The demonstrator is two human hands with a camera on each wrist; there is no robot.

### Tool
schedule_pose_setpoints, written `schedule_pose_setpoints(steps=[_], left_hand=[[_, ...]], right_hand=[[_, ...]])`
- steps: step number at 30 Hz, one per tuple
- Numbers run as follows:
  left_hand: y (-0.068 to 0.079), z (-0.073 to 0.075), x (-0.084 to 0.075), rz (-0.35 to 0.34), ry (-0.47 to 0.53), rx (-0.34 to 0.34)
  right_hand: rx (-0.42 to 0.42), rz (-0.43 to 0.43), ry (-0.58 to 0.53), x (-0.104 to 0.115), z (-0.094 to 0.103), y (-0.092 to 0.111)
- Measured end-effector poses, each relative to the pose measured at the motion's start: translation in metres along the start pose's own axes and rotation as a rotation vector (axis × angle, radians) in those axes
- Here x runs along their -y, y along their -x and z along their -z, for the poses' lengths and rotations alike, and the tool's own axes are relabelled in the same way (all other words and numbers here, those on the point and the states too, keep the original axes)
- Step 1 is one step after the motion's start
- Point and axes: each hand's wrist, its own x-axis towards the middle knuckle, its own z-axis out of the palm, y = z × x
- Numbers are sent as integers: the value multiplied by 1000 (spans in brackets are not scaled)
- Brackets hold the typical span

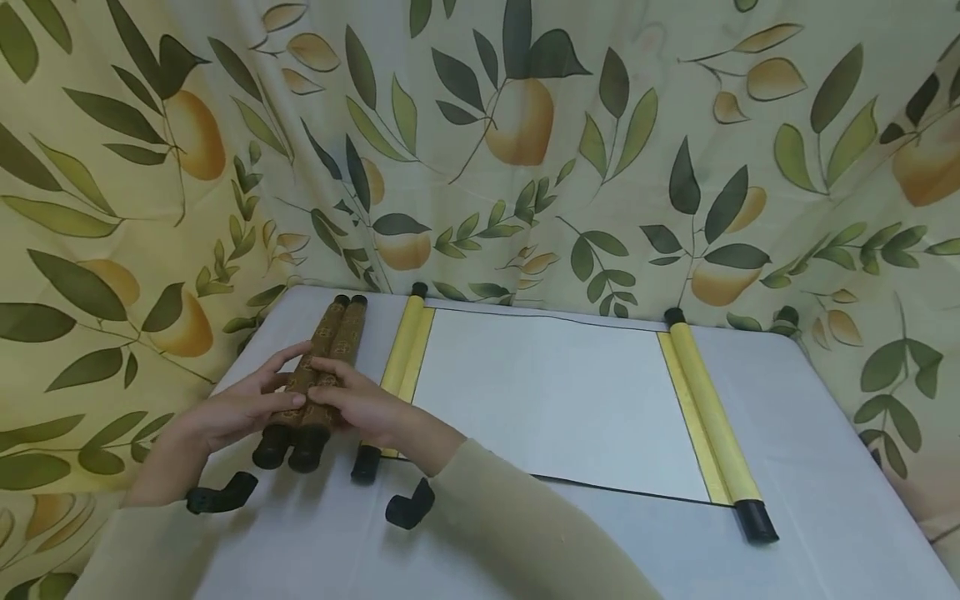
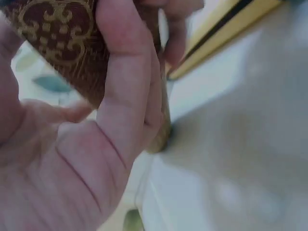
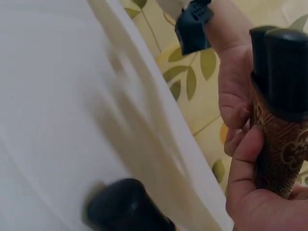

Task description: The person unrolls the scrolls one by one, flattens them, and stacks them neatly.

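Observation:
A rolled brown scroll (image 1: 347, 340) with a gold pattern slants over the left side of the table, its two rollers lying side by side. Black knobs (image 3: 288, 70) cap the rollers' ends. My left hand (image 1: 238, 407) grips the scroll from the left, with the thumb laid along the near part. From the right, my right hand (image 1: 375, 410) holds the same scroll, thumb on top near the other thumb. The shadow beneath shows the near end raised off the cloth. In the left wrist view, the patterned cover (image 2: 60, 36) sits within the curled fingers.
A second scroll lies spread on the white-covered table (image 1: 810, 417), with a blank white sheet (image 1: 547, 392) between yellow rollers (image 1: 712, 417) with black ends. Its left roller runs just beneath my right hand. A leaf-and-fruit patterned curtain (image 1: 480, 208) hangs behind and at the left.

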Motion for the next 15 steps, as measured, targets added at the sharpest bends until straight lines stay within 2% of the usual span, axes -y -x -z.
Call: schedule_pose_setpoints(steps=[5,8,11,15], left_hand=[[-7,-14,-11,0,-6,-79],[-11,-20,-13,-1,9,-135],[-17,-28,-13,-16,46,-179],[-22,-39,-19,-38,83,-182]], right_hand=[[-46,19,54,7,11,5],[-41,40,79,10,18,12],[-42,69,153,12,24,23],[-32,122,262,14,29,39]])
